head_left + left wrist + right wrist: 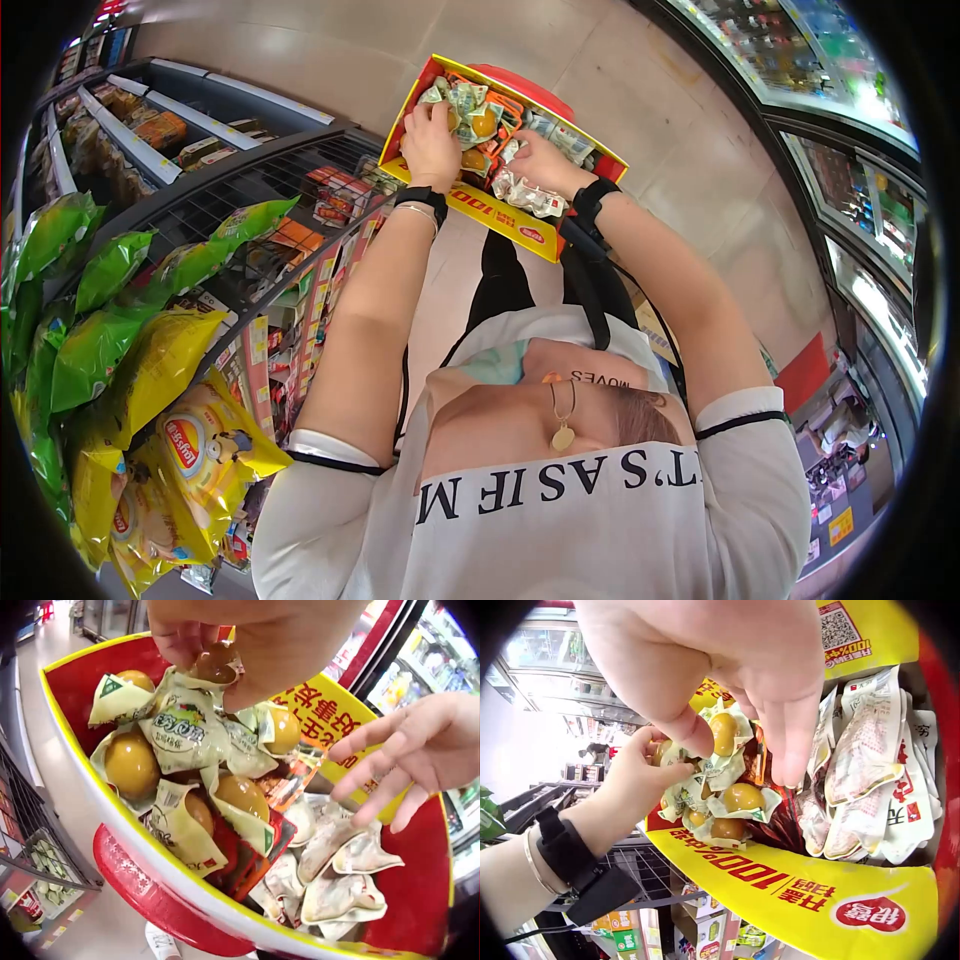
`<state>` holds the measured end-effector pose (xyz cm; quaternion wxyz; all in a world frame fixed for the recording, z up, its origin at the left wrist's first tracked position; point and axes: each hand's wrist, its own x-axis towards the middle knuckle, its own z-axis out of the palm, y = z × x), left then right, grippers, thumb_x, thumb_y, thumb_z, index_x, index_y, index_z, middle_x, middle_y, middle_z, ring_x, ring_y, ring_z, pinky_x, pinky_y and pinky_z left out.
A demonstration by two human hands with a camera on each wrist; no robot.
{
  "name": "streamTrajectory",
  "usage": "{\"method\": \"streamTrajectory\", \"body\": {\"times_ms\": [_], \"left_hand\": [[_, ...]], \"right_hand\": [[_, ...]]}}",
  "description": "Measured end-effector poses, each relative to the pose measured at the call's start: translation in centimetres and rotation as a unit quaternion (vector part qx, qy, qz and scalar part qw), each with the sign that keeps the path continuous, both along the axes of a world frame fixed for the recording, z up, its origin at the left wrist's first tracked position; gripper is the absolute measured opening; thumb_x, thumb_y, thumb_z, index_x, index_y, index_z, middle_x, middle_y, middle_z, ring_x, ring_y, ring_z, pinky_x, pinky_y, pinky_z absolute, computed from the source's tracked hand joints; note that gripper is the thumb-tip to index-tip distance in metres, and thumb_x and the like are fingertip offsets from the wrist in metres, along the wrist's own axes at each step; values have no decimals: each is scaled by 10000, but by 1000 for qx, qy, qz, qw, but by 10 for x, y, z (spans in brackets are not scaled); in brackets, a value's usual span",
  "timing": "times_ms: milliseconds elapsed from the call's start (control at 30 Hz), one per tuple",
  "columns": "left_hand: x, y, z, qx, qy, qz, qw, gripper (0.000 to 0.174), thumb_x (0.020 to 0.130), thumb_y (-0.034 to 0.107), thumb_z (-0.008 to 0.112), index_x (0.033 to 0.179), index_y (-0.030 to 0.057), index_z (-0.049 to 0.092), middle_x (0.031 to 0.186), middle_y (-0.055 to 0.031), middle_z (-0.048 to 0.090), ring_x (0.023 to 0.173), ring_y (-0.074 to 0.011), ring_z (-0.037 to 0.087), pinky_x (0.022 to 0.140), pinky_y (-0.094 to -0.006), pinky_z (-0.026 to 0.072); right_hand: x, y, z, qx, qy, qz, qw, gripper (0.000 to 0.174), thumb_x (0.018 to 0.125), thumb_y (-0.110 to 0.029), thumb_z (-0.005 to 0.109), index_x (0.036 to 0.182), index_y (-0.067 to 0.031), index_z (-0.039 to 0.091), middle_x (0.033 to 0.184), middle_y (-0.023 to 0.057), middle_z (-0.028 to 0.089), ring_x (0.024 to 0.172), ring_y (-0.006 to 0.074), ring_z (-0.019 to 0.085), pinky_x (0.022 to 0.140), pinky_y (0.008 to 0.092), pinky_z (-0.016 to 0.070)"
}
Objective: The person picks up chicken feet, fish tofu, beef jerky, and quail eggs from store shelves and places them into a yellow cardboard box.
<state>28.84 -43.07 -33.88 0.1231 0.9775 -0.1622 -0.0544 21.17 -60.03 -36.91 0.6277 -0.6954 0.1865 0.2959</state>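
Observation:
A red and yellow cardboard box (505, 220) holds vacuum-packed brown eggs (131, 765) on one side and white foil snack pouches (862, 757) on the other. Red and orange packets (300, 776) lie between them. My left hand (432, 150) reaches in from the left and pinches a packed brown egg (215, 664) between thumb and fingers, over the egg pile. Across from it, my right hand (548, 165) hovers above the middle of the box, near the white pouches. Its fingers (375, 754) are spread and loosely bent, holding nothing.
A red round stool (161, 900) stands under the box. To the left are a wire-sided shelf (255, 190) and hanging green and yellow chip bags (195, 440). Glass-door coolers (850, 190) line the right side, beyond the tiled floor (670, 200).

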Motion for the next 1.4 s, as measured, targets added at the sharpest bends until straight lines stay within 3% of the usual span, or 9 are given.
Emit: {"method": "streamTrajectory", "body": {"times_ms": [167, 367, 867, 1067, 1200, 1267, 1333, 1367, 1400], "left_hand": [[-8, -3, -5, 17, 14, 13, 1000, 533, 644, 209, 734, 1125, 142, 513, 1165, -81, 435, 1053, -277, 428, 838, -429, 373], [-21, 1, -11, 19, -11, 11, 1000, 594, 663, 250, 726, 1194, 173, 472, 1243, -99, 399, 1135, -290, 376, 920, -468, 290], [-21, 10, -13, -8, 7, 4, 1000, 604, 661, 220, 732, 1198, 154, 464, 1252, -104, 396, 1153, -283, 379, 952, -455, 270], [-24, 8, -7, -27, 11, 26, 999, 638, 658, 212, 730, 1225, 173, 442, 1277, -105, 372, 1161, -292, 383, 960, -441, 280], [-31, 7, 2, -61, -23, 33, 997, 641, 662, 194, 722, 1229, 127, 431, 1279, -114, 366, 1165, -300, 375, 966, -441, 273], [-37, 7, 10, -69, -37, 37, 996, 625, 668, 175, 712, 1222, 104, 430, 1276, -123, 366, 1160, -315, 377, 960, -430, 294], [-46, 8, 17, -167, -23, 42, 985, 576, 672, 125, 693, 1195, 96, 452, 1228, -152, 410, 1138, -330, 395, 947, -419, 327], [-49, 11, 21, -200, -40, 4, 979, 471, 726, 76, 650, 1164, 64, 474, 1094, -130, 518, 1020, -256, 512, 860, -356, 419], [-55, 17, 22, -200, -42, 4, 979, 471, 726, 76, 650, 1164, 64, 474, 1094, -130, 518, 1020, -256, 512, 860, -356, 419]], "right_hand": [[-11, -21, 13, 66, 83, -72, 992, 454, 748, -107, 597, 1148, 19, 423, 877, 114, 568, 666, 162, 589, 523, 283, 480], [-31, -43, 27, 81, 95, -135, 983, 391, 758, -79, 570, 1114, 11, 435, 928, 118, 540, 681, 158, 592, 544, 264, 488], [-69, -49, 45, 56, 139, -145, 978, 329, 779, -98, 571, 1066, -12, 436, 883, 92, 560, 714, 158, 590, 592, 262, 480], [-71, -44, 44, 49, 141, -139, 979, 330, 768, -78, 572, 1061, 5, 445, 861, 108, 561, 683, 166, 594, 565, 270, 495], [-76, -41, 39, 34, 139, -148, 979, 343, 763, -75, 569, 1070, 19, 447, 859, 115, 561, 677, 166, 595, 554, 265, 498], [-76, -38, 37, 22, 130, -151, 980, 344, 766, -78, 565, 1073, 22, 447, 859, 113, 562, 681, 161, 594, 550, 259, 496], [-73, -33, 40, -21, 129, -179, 975, 370, 746, -54, 551, 1095, 14, 449, 879, 130, 556, 728, 211, 597, 610, 294, 500], [-72, -33, 36, -21, 128, -179, 975, 370, 746, -54, 551, 1095, 14, 449, 879, 130, 556, 728, 211, 597, 610, 294, 500], [-72, -34, 30, -110, 64, -106, 986, 398, 741, -55, 563, 1117, -6, 442, 924, 126, 544, 792, 227, 595, 654, 303, 496]]}}
